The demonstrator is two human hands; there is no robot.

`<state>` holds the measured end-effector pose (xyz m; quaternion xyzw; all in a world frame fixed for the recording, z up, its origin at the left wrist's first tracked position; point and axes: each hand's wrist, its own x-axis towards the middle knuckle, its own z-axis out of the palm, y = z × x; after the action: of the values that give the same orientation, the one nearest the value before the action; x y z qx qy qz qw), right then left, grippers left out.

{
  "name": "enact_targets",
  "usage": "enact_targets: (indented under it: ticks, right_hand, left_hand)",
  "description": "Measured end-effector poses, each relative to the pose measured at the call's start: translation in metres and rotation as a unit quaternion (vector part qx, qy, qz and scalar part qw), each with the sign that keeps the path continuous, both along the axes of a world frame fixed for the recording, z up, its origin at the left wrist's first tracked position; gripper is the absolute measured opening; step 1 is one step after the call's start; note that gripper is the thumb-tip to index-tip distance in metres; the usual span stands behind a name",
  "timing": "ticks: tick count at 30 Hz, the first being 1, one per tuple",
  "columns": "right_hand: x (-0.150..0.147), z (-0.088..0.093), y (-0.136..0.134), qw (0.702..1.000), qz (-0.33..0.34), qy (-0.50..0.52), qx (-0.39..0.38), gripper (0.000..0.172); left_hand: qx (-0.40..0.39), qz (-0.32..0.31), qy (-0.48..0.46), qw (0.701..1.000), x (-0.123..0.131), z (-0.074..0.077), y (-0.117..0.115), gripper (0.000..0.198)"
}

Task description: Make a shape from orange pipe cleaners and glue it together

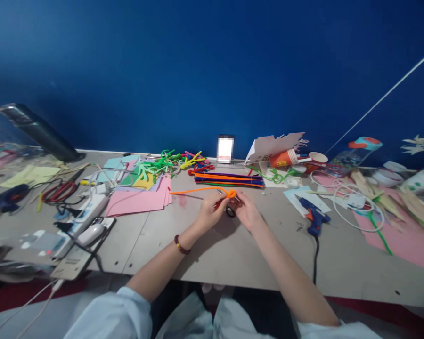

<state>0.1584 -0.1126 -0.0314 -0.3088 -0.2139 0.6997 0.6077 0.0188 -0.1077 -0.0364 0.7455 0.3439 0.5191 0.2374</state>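
Observation:
My left hand [210, 210] and my right hand [246, 209] meet over the middle of the grey table [233, 254]. Both pinch an orange pipe cleaner [201, 190], which is twisted into a knot between my fingertips. Its long free end runs off to the left over the table. A small dark round thing [230, 212], maybe a tape roll, lies just under my fingers. I wear a bead bracelet [181, 246] on the left wrist.
A bundle of coloured pipe cleaners [229, 179] lies behind my hands, with pink paper sheets [141, 198] to the left. A blue glue gun [313, 215] rests at the right, its cord running off the front edge. Paper cups [286, 158], white cable [353, 207] and a power strip [85, 212] crowd the sides.

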Motion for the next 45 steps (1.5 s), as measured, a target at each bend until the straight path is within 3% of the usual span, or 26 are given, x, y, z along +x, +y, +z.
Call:
enact_targets:
  ticks: [7,13,17,20,22,25,28,31,34,38,45]
  right_hand:
    - [0.001,-0.001,0.001,0.99,-0.051,-0.112,0.074,0.025]
    - [-0.004,-0.004,-0.002,0.958,-0.065,-0.247,0.13,0.026]
    - [-0.004,-0.003,-0.003,0.953,-0.069,-0.264,0.132,0.025]
    - [-0.004,-0.001,-0.002,0.955,-0.075,-0.257,0.126,0.025]
    - [-0.003,-0.001,-0.001,0.957,-0.086,-0.252,0.116,0.025]
    - [-0.002,-0.002,0.001,0.958,-0.105,-0.249,0.096,0.024]
    - [0.0,-0.003,0.003,0.958,-0.114,-0.249,0.088,0.023]
    - [0.001,-0.002,0.002,0.957,-0.103,-0.252,0.099,0.024]
    - [0.0,0.001,0.0,0.955,-0.09,-0.261,0.113,0.026]
    - [-0.002,0.005,-0.005,0.953,-0.091,-0.258,0.127,0.025]
    - [-0.003,0.004,-0.005,0.949,-0.09,-0.275,0.123,0.026]
  left_hand:
    - [-0.038,0.045,-0.03,0.998,0.0,0.002,0.0,0.02]
    - [0.027,0.081,0.008,0.996,-0.002,-0.001,-0.001,0.017]
    - [0.086,0.097,0.061,0.99,-0.002,-0.007,0.001,0.017]
    - [0.087,0.108,0.078,0.987,-0.002,-0.007,0.0,0.017]
    - [0.054,0.095,0.073,0.991,-0.002,-0.004,-0.002,0.019]
    - [-0.057,0.045,0.038,0.997,0.0,0.0,-0.005,0.025]
    - [-0.17,-0.012,-0.036,0.985,0.003,0.002,-0.004,0.028]
    - [-0.22,-0.04,-0.105,0.969,0.003,0.001,0.0,0.029]
    - [-0.233,-0.039,-0.126,0.963,0.002,-0.004,0.005,0.032]
    - [-0.196,-0.032,-0.114,0.973,-0.001,-0.009,0.007,0.03]
    - [-0.132,-0.025,-0.086,0.987,-0.001,-0.006,0.006,0.026]
